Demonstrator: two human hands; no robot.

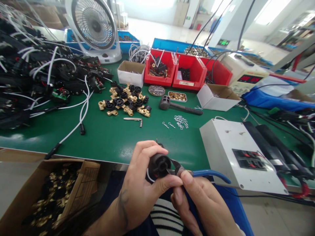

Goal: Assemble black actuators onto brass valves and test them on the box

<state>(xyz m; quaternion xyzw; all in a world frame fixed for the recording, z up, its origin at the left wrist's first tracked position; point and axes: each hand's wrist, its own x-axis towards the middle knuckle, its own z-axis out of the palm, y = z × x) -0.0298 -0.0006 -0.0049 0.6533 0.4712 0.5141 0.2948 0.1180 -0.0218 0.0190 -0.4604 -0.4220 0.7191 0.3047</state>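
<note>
My left hand (141, 178) is wrapped round a black round plastic part (157, 165), its open ribbed end turned up towards me. A bit of white cable shows under it. In my right hand (199, 200) is a pair of pliers (209, 173) with blue handles. The jaws touch the part's near right edge; whether they grip anything there I cannot tell. Ahead on the green bench (110, 137) lie several wire clips (180, 121), a small L-shaped metal tool (134, 119) and a black hammer (180, 106). Left of these sits a pile of brass and black fittings (125, 100).
Red bins (188, 70), small white boxes (131, 72) and a fan (95, 29) line the back. Black cabled parts (36, 68) fill the left. A grey box with switches (236, 154) stands at right. Below left, a carton (90, 177) holds fittings.
</note>
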